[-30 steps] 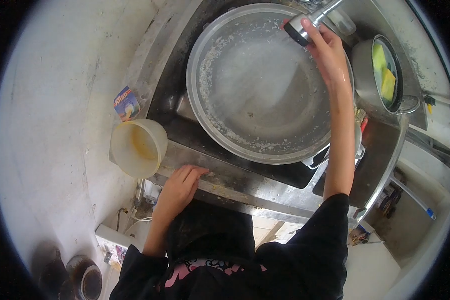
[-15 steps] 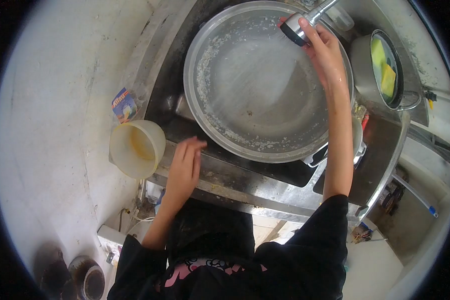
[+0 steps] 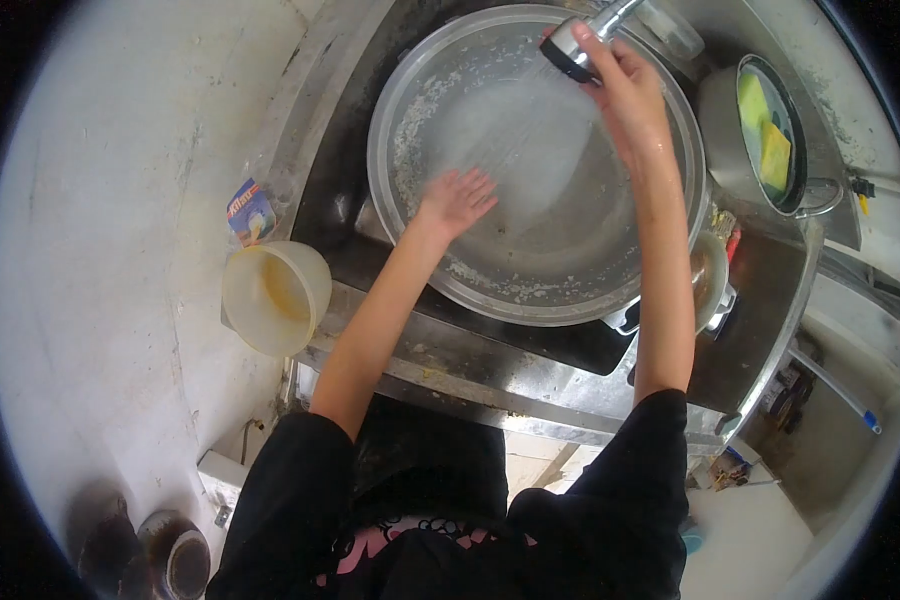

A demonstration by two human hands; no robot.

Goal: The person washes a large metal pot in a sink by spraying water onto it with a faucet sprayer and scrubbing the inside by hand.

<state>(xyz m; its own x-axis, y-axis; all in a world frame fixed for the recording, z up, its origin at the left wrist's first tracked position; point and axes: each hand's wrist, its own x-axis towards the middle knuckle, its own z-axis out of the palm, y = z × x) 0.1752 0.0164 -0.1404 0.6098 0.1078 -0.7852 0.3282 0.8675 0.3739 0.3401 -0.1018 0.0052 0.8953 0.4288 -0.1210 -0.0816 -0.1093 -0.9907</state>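
Over the sink (image 3: 570, 346), at the view's one o'clock, sits the round metal basin (image 3: 562, 238), dull grey, white flecks (image 3: 413, 122) dotting its wall. The left hand (image 3: 456, 203) hangs over its eight o'clock side, grip apart. Beyond, towards one o'clock, the right hand (image 3: 629, 95) clamps its grip on a chrome spray head (image 3: 572, 47).

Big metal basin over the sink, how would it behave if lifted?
The basin probably feels heavy and unwieldy, being so wide. With the sprayer running into it, it may be slippery. Looking like metal, it should stay stiff.
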